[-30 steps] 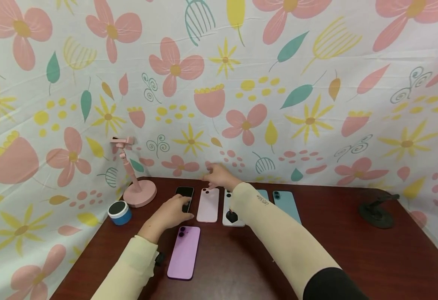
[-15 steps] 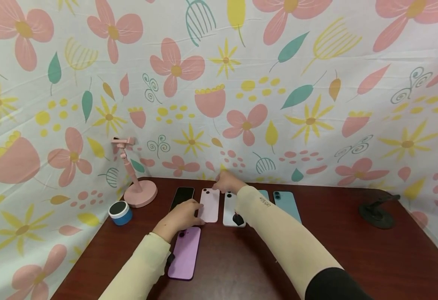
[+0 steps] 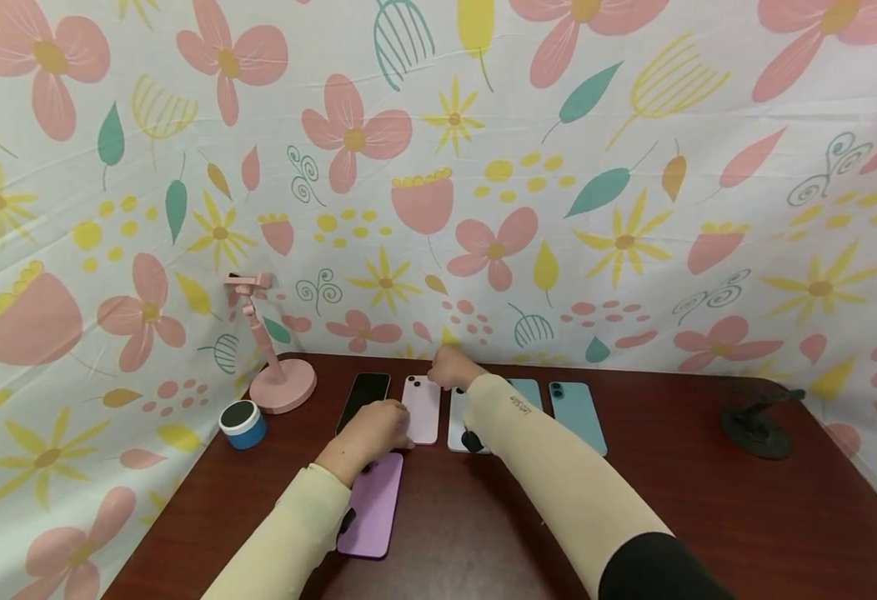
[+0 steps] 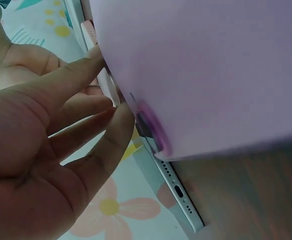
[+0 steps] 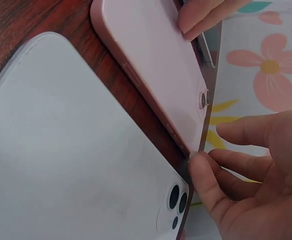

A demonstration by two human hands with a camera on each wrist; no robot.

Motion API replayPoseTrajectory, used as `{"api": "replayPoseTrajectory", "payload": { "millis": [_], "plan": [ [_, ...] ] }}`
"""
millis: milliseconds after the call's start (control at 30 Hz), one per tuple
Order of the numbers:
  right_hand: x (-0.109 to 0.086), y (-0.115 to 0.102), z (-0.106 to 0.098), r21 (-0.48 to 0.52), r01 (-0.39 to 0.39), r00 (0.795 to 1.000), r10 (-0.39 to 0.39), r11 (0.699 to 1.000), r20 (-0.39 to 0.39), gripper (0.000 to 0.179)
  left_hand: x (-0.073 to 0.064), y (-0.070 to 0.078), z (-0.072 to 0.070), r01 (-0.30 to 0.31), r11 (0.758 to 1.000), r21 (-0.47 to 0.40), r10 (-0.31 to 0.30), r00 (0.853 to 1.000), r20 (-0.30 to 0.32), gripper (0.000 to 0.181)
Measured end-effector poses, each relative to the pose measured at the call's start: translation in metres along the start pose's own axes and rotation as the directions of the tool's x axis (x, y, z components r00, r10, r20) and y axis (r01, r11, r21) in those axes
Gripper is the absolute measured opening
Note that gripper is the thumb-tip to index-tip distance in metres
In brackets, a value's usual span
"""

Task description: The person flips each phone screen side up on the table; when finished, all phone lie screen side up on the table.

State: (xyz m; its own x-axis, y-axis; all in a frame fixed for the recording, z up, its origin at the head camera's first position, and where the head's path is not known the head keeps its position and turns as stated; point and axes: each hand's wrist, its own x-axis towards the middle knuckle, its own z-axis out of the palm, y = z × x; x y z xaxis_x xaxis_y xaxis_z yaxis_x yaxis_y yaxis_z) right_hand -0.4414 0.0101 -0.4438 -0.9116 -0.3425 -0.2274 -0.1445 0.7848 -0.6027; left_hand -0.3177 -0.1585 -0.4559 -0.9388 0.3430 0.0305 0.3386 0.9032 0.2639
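Note:
In the head view a pale pink phone (image 3: 425,408) lies back-up in a row of phones along the table's rear. My left hand (image 3: 371,429) reaches over the purple phone (image 3: 378,508) to the pink phone's lower left corner, fingers bent around it. My right hand (image 3: 453,367) is at its top right corner; in the right wrist view the thumb (image 5: 203,172) presses that corner, with the other fingers curled beyond the top edge. Left-hand fingertips (image 5: 188,22) show at its far side. The purple phone (image 4: 201,75) hides much of the left wrist view.
A black-screened phone (image 3: 367,392) lies left of the pink one. To the right are a white phone (image 3: 457,429) and two blue phones (image 3: 526,392). A pink phone stand (image 3: 283,385) and blue jar (image 3: 243,427) stand left, a dark stand (image 3: 757,429) far right.
My left hand has moved right, from beside the black phone to the pink phone's lower corner. My right hand has come down onto the pink phone's top right corner.

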Motion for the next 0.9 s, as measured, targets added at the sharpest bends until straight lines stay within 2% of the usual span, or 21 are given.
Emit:
{"api": "replayPoseTrajectory", "payload": {
  "millis": [100,300,467,700,900],
  "plan": [
    [0.005,0.002,0.001,-0.034,-0.020,1.000,0.020,0.999,0.004,0.052,0.000,-0.001,0.001,-0.039,0.999,0.028,0.039,0.999,-0.006,0.022],
    [0.012,0.001,0.004,-0.056,-0.058,0.998,0.059,0.997,0.020,0.041,0.001,-0.005,-0.001,-0.086,0.991,0.098,0.084,0.996,0.024,0.020],
    [0.014,-0.002,0.007,-0.051,-0.067,0.997,0.068,0.996,0.021,0.034,0.002,-0.006,-0.003,-0.097,0.987,0.127,0.091,0.995,0.051,0.022],
    [0.017,-0.003,0.009,-0.084,-0.078,0.997,0.079,0.993,0.009,0.035,0.003,-0.006,-0.002,-0.098,0.982,0.160,0.092,0.995,0.047,0.022],
    [0.017,-0.002,0.009,-0.053,-0.086,0.996,0.087,0.995,0.020,0.019,0.003,-0.005,-0.002,-0.092,0.983,0.157,0.086,0.995,0.049,0.022]
  ]
}}
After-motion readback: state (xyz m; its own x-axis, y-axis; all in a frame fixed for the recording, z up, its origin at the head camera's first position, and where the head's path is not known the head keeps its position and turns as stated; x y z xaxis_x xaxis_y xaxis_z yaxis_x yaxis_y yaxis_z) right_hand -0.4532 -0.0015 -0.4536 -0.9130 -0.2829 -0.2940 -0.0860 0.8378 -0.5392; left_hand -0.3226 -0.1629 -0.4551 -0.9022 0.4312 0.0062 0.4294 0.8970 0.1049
